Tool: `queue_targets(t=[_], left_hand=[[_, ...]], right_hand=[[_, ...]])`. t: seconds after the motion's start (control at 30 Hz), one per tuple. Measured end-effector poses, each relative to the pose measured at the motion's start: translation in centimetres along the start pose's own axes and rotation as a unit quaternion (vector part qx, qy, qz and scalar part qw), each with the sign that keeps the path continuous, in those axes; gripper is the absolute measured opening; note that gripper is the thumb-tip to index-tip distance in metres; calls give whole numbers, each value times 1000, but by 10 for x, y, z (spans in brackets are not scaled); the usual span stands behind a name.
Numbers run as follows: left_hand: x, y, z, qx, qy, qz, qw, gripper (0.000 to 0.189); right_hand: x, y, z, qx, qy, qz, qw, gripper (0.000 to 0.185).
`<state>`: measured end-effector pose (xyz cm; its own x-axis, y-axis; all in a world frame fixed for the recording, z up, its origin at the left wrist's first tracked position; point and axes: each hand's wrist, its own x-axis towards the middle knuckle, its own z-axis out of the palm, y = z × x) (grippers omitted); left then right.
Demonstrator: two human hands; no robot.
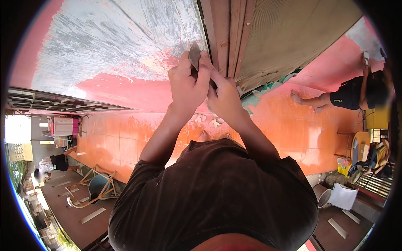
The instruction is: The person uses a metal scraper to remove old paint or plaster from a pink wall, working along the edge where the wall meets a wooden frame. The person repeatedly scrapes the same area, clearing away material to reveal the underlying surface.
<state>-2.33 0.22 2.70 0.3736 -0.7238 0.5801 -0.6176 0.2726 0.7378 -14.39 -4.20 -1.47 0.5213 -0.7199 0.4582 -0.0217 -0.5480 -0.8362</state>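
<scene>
A scraper with a grey metal blade (pixel 194 55) and a dark handle is held in both hands, its tip against the wall close to a wooden door frame. My left hand (pixel 188 81) grips it from the left side, fingers bent around the blade's base. From the right, my right hand (pixel 220 84) closes on the dark handle, with fingers reaching up beside the blade. The pink painted wall (pixel 119 89) has a large patch of bare grey and whitish surface (pixel 103 44) with ragged paint edges. Part of the handle is hidden by the fingers.
The brown door frame (pixel 222 37) and a mesh screen panel (pixel 292 34) stand at the right. Sandals (pixel 215 122) lie on the orange tiled floor (pixel 132 144). A co-worker (pixel 348 94) is at the far right by the wall; another person (pixel 56 162) bends at the far left near a wooden frame (pixel 108 188).
</scene>
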Motion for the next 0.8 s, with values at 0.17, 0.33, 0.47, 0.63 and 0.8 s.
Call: queue_targets(t=[0.17,0.33,0.47,0.63,0.8], left_hand=[[-42,-33,-4,-27,-58,-10,998,26],[-70,-48,-10,-95,-5,-40,995,19],[-81,-50,-15,-134,23,-97,986,23],[-78,-43,-5,-347,82,-196,913,27],[-64,-30,17,-490,100,-267,824,31]], right_hand=[[-30,26,11,39,-15,-2,999,80],[-37,22,0,7,-118,14,993,82],[-44,17,-7,77,-154,59,983,80],[-50,16,-25,400,-246,207,858,78],[-53,19,-29,583,-234,228,744,66]])
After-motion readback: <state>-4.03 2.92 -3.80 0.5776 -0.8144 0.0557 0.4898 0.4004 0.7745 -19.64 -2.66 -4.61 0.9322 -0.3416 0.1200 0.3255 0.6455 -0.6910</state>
